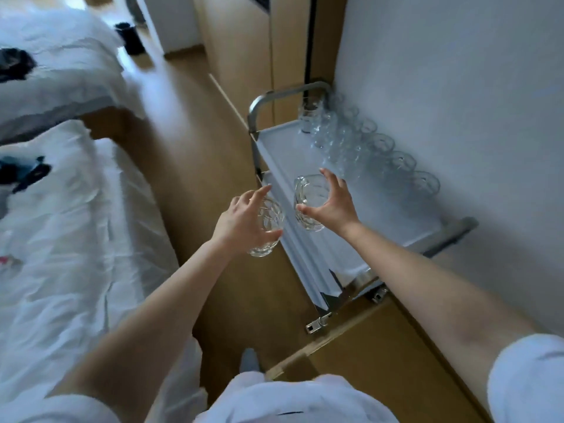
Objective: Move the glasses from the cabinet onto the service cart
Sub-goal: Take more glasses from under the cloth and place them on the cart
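Note:
My left hand (pixel 244 219) grips a cut-glass tumbler (pixel 268 230) in the air, just left of the service cart's near edge. My right hand (pixel 331 203) holds a clear glass mug (pixel 308 203) by its side, handle turned to the left, above the cart's grey top tray (pixel 283 148). On that tray stand several clear glasses (pixel 332 138) in rows toward the wall side, and more line the wall edge (pixel 381 145). The cabinet the glasses come from is not clearly in view.
The cart has a metal handle (pixel 287 94) at its far end and stands against a white wall (pixel 457 87). A wooden cabinet top (pixel 381 346) lies below right. Two beds with white covers (pixel 61 224) fill the left, with wooden floor (pixel 189 154) between.

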Demonstrator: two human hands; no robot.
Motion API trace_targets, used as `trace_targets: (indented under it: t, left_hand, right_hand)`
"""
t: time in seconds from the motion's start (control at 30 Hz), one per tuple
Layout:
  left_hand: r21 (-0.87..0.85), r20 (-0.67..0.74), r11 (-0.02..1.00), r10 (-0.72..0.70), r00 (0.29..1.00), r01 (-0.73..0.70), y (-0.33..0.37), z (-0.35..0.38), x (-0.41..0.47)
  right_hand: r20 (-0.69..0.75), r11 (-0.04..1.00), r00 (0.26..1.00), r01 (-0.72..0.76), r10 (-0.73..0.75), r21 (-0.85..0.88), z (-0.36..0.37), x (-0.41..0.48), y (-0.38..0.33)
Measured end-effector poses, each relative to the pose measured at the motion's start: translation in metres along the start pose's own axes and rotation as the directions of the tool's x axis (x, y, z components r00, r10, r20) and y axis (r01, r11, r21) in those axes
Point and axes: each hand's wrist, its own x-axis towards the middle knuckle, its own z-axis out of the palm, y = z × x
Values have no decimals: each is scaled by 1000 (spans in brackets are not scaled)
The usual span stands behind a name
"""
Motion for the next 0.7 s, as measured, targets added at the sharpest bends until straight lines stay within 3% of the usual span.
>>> trace_targets:
  t: [0.3, 0.7]
  left_hand:
    - [84, 228, 968, 211, 951, -235, -9, 9, 141]
    - [20, 476, 838, 472, 742, -546, 63, 95, 286]
  right_hand:
    - [-232, 962, 933, -268, 275, 60, 0, 52, 39]
    - [-370, 881, 806, -463, 462, 92, -37, 124, 149]
